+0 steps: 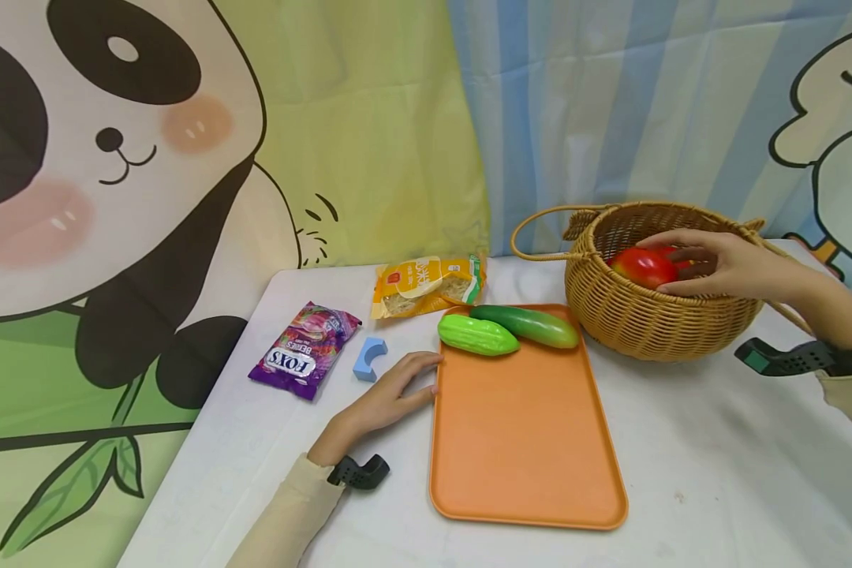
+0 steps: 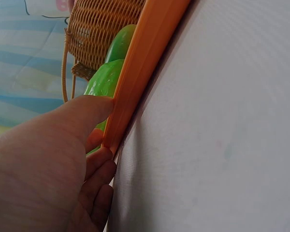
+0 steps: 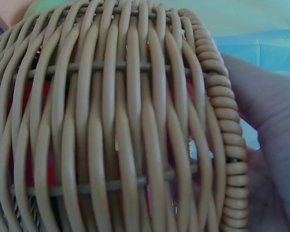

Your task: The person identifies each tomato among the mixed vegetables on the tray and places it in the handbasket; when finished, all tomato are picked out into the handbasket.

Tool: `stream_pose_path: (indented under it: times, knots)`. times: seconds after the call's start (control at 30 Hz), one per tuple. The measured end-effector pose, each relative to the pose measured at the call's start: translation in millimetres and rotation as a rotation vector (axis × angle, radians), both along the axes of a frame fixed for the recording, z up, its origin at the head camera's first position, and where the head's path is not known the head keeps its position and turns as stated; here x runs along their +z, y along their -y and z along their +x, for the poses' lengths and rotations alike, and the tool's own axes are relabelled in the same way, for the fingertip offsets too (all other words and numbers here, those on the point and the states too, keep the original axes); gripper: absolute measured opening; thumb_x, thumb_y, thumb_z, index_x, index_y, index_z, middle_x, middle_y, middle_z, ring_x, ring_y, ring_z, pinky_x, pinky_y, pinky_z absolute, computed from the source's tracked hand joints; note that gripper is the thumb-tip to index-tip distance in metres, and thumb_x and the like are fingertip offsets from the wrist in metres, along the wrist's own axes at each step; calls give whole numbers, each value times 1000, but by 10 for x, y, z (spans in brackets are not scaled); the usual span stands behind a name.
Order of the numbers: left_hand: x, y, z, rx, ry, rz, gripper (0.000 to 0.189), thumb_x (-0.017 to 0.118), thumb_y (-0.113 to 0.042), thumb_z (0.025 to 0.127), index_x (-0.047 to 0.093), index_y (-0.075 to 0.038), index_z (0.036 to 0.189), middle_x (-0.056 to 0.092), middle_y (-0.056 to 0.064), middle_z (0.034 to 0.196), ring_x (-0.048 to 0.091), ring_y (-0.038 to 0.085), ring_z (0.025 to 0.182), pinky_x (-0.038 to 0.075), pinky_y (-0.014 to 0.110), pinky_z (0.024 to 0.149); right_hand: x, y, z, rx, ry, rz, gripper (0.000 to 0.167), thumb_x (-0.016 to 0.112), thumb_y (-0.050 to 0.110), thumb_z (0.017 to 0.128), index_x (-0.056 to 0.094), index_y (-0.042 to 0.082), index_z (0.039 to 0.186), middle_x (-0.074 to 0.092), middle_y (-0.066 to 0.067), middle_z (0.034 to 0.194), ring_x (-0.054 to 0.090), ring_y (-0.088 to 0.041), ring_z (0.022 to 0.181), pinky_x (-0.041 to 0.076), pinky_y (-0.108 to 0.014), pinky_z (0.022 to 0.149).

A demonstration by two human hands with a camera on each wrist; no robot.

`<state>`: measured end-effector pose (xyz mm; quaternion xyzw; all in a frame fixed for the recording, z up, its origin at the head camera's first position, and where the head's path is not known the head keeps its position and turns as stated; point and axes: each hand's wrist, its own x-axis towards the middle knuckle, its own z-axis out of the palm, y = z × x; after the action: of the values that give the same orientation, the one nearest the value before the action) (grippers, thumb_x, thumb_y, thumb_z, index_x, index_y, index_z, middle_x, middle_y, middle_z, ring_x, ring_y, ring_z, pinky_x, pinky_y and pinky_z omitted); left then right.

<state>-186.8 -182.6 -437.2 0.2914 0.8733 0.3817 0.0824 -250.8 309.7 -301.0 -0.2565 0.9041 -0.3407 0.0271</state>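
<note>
My left hand [image 1: 390, 397] lies beside the left edge of the orange tray [image 1: 525, 442]. Thumb and fingertips touch the rim, fingers nearly straight. On the tray's far end lie a light green ridged vegetable [image 1: 478, 335] and a dark green cucumber [image 1: 528, 325]. My right hand [image 1: 717, 264] reaches over the wicker basket's rim, its fingers bent against a glossy red fruit [image 1: 644, 267]. More red shows between the fingers; how firmly they hold is hidden. In the right wrist view the basket weave [image 3: 121, 116] covers the fingertips, with red showing through.
The wicker basket [image 1: 660, 323] stands right of the tray, handle [image 1: 539, 256] folded outward. Left of the tray are a yellow food packet [image 1: 429, 285], a purple candy bag [image 1: 305, 349] and a blue arch block [image 1: 371, 359]. Printed curtains hang behind the white table [image 1: 206, 489].
</note>
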Motion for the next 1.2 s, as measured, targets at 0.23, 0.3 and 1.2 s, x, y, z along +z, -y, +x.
stream_pose_path:
  times: [0.23,0.3,1.2]
  knots:
    - [0,-10,-5,2,8,-6,52,58,-29,99,42,-15,147,41,3,149,34,19,141,26,39,118,-34,-51,-69,114,10,47,57,74,-5,82,54,7,134,49,29,117,54,11,98,53,-14,74]
    - [-2,-14,-4,1,4,-3,52,58,-29,99,42,-15,147,41,4,149,34,20,141,27,40,118,-43,-70,-97,158,38,52,56,71,-5,84,53,6,135,48,29,118,55,10,98,53,-14,75]
    - [-46,8,-18,-1,-1,9,52,59,-29,99,43,-14,146,43,6,148,36,23,140,29,43,117,-118,-43,-122,323,94,-46,42,62,-10,89,59,2,129,60,23,119,59,6,105,53,-13,78]
